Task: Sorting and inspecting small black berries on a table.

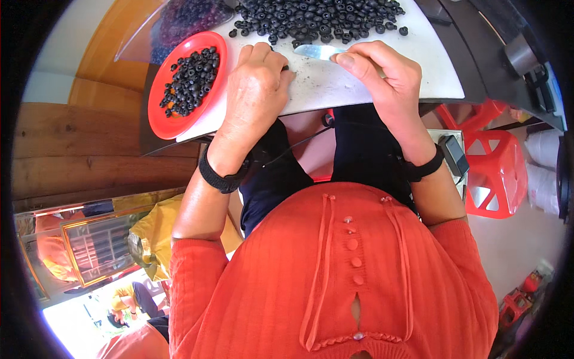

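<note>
Above the near edge of a white board (427, 69), my left hand (257, 84) is closed, with a small round black piece (285, 67) pinched at its fingertips. My right hand (388, 72) grips a small knife (315, 52), its pale blade pointing left toward the other hand. Dark specks are scattered on the board between the two hands. Beyond them spreads a pile of small round black pieces (320, 17), many with a dimple or hole. To the left, a red plate (156, 122) holds more black pieces (194, 81), with a few orange spots among them.
A clear bag (185, 27) of dark pieces lies behind the plate. Beside my right forearm is a black device (454, 155), then a red stool (496, 170). Yellow bags (161, 230) stand at left. Farther off at lower left, a person in yellow (125, 296) is bending.
</note>
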### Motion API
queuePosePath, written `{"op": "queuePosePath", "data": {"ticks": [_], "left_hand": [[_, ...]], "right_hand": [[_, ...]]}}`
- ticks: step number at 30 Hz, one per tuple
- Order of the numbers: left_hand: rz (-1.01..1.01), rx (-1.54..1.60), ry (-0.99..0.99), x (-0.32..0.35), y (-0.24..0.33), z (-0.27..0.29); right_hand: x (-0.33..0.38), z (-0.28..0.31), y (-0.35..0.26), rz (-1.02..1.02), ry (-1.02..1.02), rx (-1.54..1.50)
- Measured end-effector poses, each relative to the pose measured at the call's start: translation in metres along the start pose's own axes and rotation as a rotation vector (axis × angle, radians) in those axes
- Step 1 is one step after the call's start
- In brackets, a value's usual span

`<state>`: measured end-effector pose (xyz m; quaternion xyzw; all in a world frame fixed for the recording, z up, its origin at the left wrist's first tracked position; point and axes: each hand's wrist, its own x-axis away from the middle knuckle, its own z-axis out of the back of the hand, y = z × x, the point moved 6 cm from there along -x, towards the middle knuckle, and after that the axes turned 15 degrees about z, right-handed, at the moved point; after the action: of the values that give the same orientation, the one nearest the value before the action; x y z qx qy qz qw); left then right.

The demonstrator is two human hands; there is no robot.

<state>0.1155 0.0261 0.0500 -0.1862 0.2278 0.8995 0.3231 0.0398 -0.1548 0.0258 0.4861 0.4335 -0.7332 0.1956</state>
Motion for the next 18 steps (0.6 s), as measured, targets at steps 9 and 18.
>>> {"op": "queuePosePath", "data": {"ticks": [9,18], "left_hand": [[-0.011,0.008,-0.020,0.002,-0.005,-0.007],[0.004,0.082,0.047,0.012,-0.012,-0.002]], "right_hand": [[-0.001,-0.002,-0.002,-0.015,-0.053,0.071],[0.000,-0.003,-0.009,-0.049,-0.063,0.088]]}}
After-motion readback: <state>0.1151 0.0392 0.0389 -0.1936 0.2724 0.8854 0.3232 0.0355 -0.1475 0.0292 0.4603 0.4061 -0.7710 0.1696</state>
